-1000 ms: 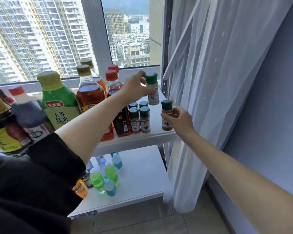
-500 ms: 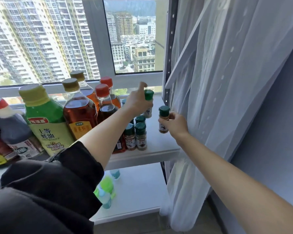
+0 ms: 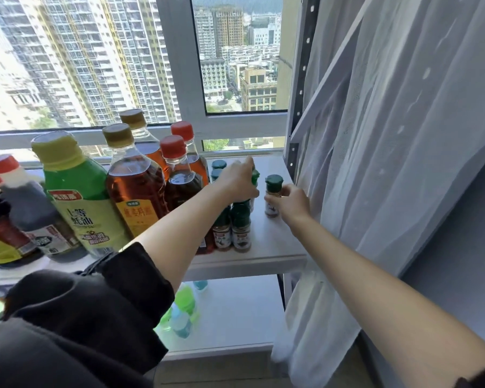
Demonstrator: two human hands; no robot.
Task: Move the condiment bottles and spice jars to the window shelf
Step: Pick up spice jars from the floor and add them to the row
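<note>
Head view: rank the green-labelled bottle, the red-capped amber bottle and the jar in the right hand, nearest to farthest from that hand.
1. Jar, gripped by the right hand, shelf's right end.
2. Red-capped amber bottle, mid-shelf, left of the hand.
3. Green-labelled bottle, far left.

Tall plastic bottle (image 3: 80,203): green body, yellow cap, yellow label with a red band. Clear amber-filled bottles (image 3: 135,180): tan caps, one with a yellow label. Dark-filled clear bottles (image 3: 181,177): red caps. Small glass spice jars (image 3: 241,229): dark green lids, brown contents, red-and-white labels. Flat window shelf (image 3: 277,247): white. Sheer curtain (image 3: 389,135): white. Sleeve (image 3: 76,317): black. Lower-shelf small bottles (image 3: 181,312): green and blue.
</note>
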